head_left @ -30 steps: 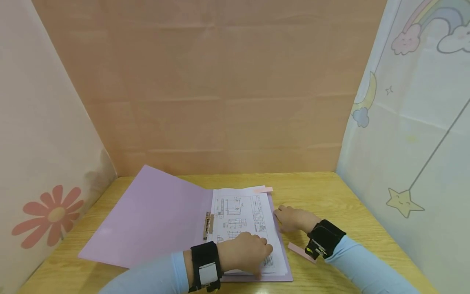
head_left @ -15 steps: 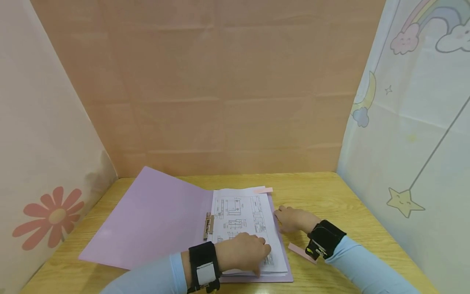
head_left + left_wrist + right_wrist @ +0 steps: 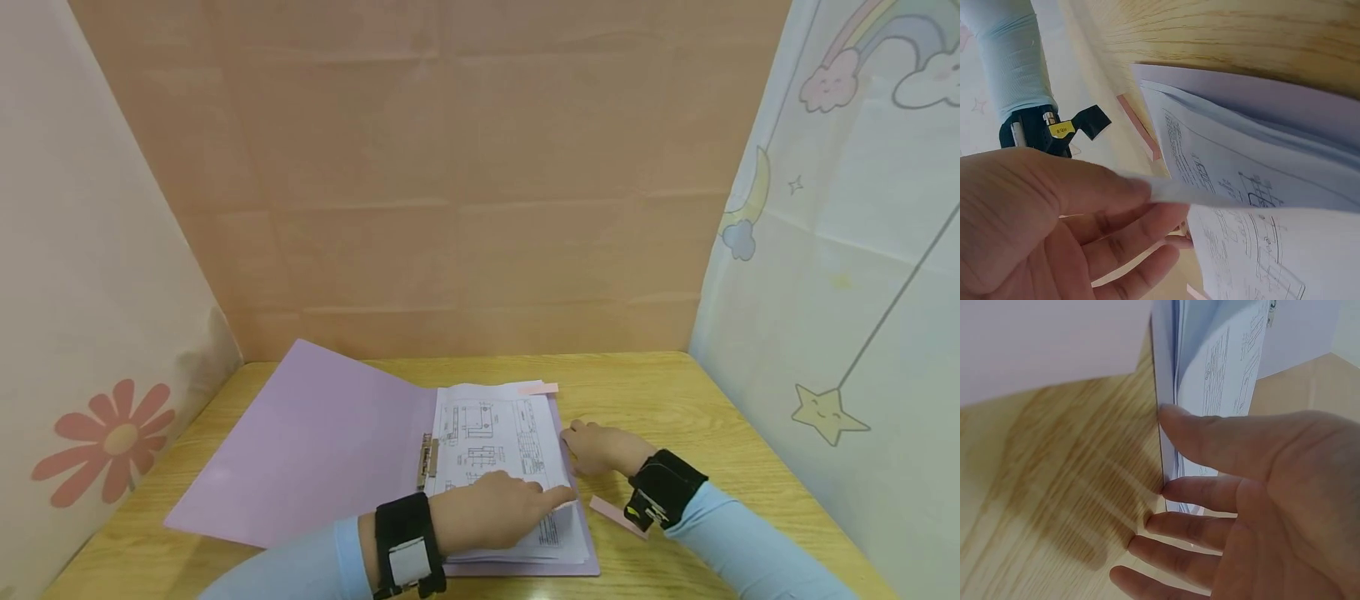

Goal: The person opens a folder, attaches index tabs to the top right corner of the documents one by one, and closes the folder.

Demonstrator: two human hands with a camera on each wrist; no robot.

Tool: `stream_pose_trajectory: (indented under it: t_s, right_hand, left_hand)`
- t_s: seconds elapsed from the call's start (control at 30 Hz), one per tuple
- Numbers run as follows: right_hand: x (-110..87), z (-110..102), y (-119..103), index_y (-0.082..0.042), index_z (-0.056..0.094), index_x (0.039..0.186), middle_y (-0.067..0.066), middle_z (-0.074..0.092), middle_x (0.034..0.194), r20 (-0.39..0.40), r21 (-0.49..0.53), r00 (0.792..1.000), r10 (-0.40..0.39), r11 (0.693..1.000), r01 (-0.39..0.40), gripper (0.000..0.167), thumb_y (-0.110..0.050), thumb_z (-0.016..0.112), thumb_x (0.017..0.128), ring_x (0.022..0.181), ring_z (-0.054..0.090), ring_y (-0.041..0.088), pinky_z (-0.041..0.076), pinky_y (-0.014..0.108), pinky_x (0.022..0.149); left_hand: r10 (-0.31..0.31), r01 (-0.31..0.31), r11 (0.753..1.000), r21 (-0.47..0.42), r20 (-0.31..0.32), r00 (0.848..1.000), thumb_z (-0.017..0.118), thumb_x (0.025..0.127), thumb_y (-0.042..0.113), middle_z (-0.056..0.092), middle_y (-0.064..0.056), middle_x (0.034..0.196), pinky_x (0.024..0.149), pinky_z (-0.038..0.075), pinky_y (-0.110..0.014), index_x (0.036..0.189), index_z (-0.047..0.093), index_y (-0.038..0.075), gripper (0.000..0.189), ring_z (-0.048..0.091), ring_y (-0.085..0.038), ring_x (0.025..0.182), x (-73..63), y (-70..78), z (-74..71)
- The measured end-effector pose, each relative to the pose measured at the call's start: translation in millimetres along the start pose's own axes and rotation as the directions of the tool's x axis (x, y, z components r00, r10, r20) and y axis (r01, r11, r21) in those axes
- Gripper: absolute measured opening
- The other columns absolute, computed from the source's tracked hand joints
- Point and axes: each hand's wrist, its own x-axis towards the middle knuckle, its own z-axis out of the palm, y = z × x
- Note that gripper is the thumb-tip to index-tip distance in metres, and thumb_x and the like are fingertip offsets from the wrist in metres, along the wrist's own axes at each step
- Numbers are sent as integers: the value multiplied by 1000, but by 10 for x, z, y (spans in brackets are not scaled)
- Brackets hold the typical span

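A lilac folder [image 3: 330,442] lies unfolded on the table, with a stack of printed drawing sheets [image 3: 468,421] in its right half. Over the lower part of the stack, my left hand [image 3: 487,512] pinches one sheet [image 3: 1188,192] between thumb and index finger. In the left wrist view that sheet's edge is lifted off the pages beneath. My right hand [image 3: 603,447] rests at the folder's right edge. Seen from the right wrist, its thumb touches the border and its other fingers [image 3: 1204,494] reach loosely toward the table.
A metal clip [image 3: 427,458] stands at the folder's spine. One pink strip [image 3: 538,388] sticks out from the stack's top right corner. Another pink strip [image 3: 617,517] lies on the wooden table [image 3: 637,383] beside the right wrist. Cloth walls surround the table's back and sides.
My left hand has turned and its fingertips have moved from the stack's lower edge up and right, lifting the edge of a sheet. The right hand has stayed still.
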Motion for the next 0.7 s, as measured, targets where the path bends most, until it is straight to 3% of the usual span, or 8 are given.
stream_pose_trajectory:
  t_s: [0.07,0.13,0.27,0.33,0.4,0.57,0.67,0.7]
  right_hand:
    - [-5,-4,0,6,54,126,21,53,126,-3,4,1000,-1,1000,1,50,-16,73,85,112,55,39,45,55,96]
    - [-2,-7,3,6,54,126,22,53,126,-5,2,1000,-7,1000,7,50,-16,73,85,112,55,39,45,55,95]
    - [-6,-10,2,6,55,124,20,54,121,-11,3,1000,-13,1000,13,46,-15,72,86,107,56,37,46,54,94]
    - [-8,-14,1,5,56,121,18,55,116,-15,0,1000,-10,1000,10,42,-14,71,86,102,56,34,47,53,92]
    - [-7,-10,3,4,57,119,16,56,112,-16,-4,1000,-5,1000,5,39,-14,71,86,99,56,32,47,52,90]
    - [-8,4,3,3,57,119,15,56,108,-21,-22,1000,3,1000,-3,40,-15,72,86,95,55,30,48,50,88]
    - [-14,5,-7,4,57,120,16,55,109,-21,-16,1000,1,1000,-2,42,-14,72,86,94,54,30,47,50,87]
    - [-18,1,-12,4,56,121,16,55,111,-20,-14,1000,1,1000,-1,43,-14,72,86,95,54,30,47,50,88]
  left_hand:
    - [8,-7,999,45,-27,1000,55,97,15,59,8,79,42,35,-18,148,30,40,62,44,-4,51,-20,10,-16]
    - [10,-5,994,106,-49,999,58,96,16,59,8,77,41,33,-18,145,37,46,61,44,-5,50,-36,16,-32]
    - [-49,65,961,269,-66,997,64,91,24,65,9,79,49,38,-22,107,72,29,18,48,-5,55,-81,45,-82]
    - [-100,121,930,348,-80,992,66,89,28,66,9,75,54,42,-24,86,73,23,9,49,-6,55,-118,75,-124]
    - [-159,185,890,417,-98,982,67,87,30,65,8,68,54,43,-25,76,72,21,15,48,-7,51,-166,110,-181]
    - [-277,344,793,503,-206,939,72,83,33,63,5,63,56,39,-26,71,72,20,19,48,-9,51,-351,123,-336]
    - [-342,457,729,509,-307,888,73,81,29,58,4,59,57,35,-27,67,71,18,17,46,-10,52,-499,76,-369]
    - [-387,494,708,505,-309,869,72,81,28,57,4,59,59,35,-28,68,71,18,16,45,-11,53,-541,60,-368]
